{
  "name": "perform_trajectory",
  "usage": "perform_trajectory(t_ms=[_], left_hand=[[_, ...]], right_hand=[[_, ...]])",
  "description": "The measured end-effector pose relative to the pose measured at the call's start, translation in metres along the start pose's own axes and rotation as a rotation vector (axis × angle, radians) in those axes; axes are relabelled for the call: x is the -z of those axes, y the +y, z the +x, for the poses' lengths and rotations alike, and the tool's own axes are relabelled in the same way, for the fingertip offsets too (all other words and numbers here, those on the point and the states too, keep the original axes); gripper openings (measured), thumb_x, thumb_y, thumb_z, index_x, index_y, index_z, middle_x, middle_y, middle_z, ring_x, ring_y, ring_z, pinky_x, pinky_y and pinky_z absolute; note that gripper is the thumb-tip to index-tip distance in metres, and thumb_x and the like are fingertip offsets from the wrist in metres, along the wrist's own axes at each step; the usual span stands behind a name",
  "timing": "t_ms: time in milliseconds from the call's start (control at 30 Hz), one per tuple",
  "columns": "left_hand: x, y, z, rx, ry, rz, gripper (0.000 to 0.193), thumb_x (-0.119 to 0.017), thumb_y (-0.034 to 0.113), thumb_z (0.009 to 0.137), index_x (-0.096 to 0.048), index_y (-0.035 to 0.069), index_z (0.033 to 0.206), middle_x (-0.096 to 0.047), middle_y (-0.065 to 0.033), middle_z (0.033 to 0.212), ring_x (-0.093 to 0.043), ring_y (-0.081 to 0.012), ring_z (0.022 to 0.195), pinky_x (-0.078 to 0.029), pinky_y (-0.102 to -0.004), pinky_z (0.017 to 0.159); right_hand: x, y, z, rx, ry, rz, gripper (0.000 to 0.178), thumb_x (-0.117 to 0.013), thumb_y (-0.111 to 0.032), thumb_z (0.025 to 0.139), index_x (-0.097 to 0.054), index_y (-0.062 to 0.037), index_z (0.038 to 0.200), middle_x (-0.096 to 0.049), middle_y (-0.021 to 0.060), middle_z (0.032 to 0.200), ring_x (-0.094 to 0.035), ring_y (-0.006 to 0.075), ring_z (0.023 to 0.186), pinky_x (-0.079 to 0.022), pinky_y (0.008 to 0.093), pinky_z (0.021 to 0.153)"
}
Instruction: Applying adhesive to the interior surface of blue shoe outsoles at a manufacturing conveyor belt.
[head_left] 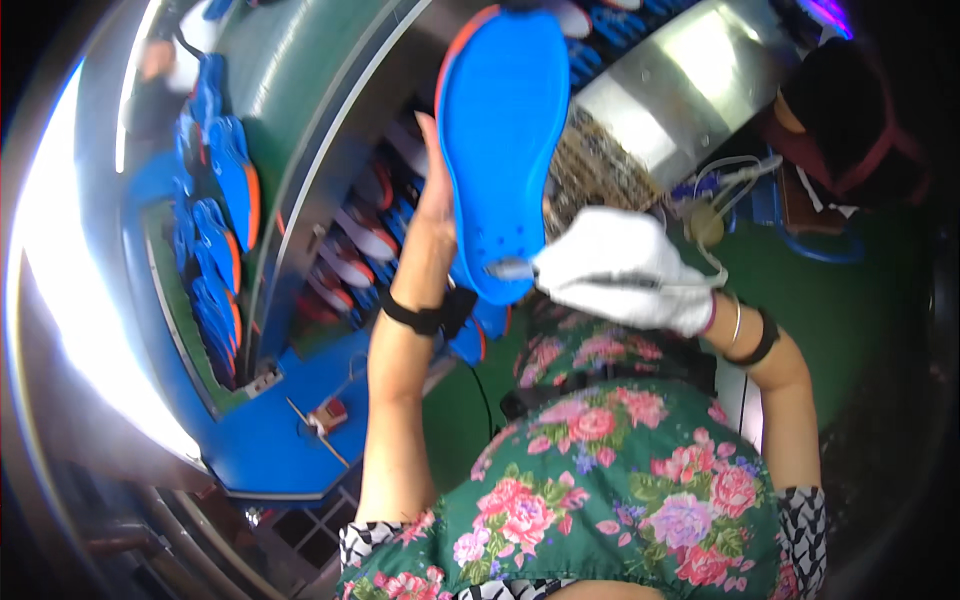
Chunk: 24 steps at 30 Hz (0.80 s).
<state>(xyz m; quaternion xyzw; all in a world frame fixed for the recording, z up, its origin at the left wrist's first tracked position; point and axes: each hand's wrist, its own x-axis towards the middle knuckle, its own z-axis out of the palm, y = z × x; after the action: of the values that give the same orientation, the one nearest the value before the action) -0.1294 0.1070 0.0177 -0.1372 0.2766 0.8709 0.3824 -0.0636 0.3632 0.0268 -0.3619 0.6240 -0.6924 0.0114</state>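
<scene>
Head view: a blue insole point(505, 140) with an orange edge fills the upper middle of the frame, its heel end downward. The left hand point(437, 185) is against its left edge and behind it; most fingers are hidden, so I cannot tell how far they close on it. The right hand point(620, 265), in a white glove, sits at centre right, clamped around a tool whose metal tip point(512, 269) lies over the heel, just below a group of small dots. The two hands are apart, on opposite sides of the insole.

Blue-and-orange insoles point(235, 185) crowd the left of the frame, and more pairs point(345, 262) stand left of centre. A blue table point(250, 450) spans the lower left. At upper right are a metal box point(690, 70) and another person point(850, 120). A floral apron point(600, 480) fills the bottom middle.
</scene>
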Motion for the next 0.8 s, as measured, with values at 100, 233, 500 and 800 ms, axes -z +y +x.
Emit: perform_trajectory(t_ms=[100, 233, 500, 800], left_hand=[[0.043, -0.024, 0.005, -0.107, -0.330, -0.099, 0.088, -0.034, 0.075, 0.098, -0.045, 0.005, 0.151, -0.061, -0.0274, 0.135, -0.068, -0.0422, 0.110, -0.060, -0.0556, 0.085], [0.041, -0.068, -0.006, -0.132, 0.199, -0.297, 0.069, -0.042, 0.062, 0.102, -0.054, 0.007, 0.142, -0.066, -0.0226, 0.125, -0.068, -0.0386, 0.106, -0.059, -0.0517, 0.090], [-0.001, -0.102, 0.004, -0.272, 0.361, -0.047, 0.046, -0.050, 0.033, 0.107, -0.051, 0.005, 0.144, -0.060, -0.0159, 0.140, -0.060, -0.0312, 0.126, -0.049, -0.0470, 0.109], [0.007, -0.109, -0.022, -0.289, -0.094, -0.443, 0.071, -0.045, 0.054, 0.104, -0.040, 0.005, 0.154, -0.049, -0.0175, 0.154, -0.049, -0.0366, 0.138, -0.036, -0.0548, 0.119]], right_hand=[[0.001, -0.004, -0.002, -0.230, 0.059, 0.251, 0.015, -0.080, -0.002, 0.081, -0.077, -0.0032, 0.095, -0.077, 0.0106, 0.098, -0.073, 0.0221, 0.088, -0.058, 0.0354, 0.080], [0.022, -0.015, 0.006, -0.404, 0.372, 0.306, 0.017, -0.077, 0.000, 0.084, -0.077, 0.0001, 0.101, -0.076, 0.0107, 0.101, -0.072, 0.0173, 0.092, -0.057, 0.0318, 0.081], [0.038, 0.007, 0.011, -0.027, 0.324, -0.245, 0.018, -0.082, -0.005, 0.080, -0.076, -0.0053, 0.097, -0.076, 0.0117, 0.099, -0.073, 0.0275, 0.090, -0.058, 0.0369, 0.079], [0.032, -0.009, -0.012, 0.020, 0.251, -0.274, 0.020, -0.080, -0.005, 0.080, -0.076, -0.0049, 0.100, -0.076, 0.0106, 0.097, -0.071, 0.0277, 0.088, -0.057, 0.0383, 0.078]])
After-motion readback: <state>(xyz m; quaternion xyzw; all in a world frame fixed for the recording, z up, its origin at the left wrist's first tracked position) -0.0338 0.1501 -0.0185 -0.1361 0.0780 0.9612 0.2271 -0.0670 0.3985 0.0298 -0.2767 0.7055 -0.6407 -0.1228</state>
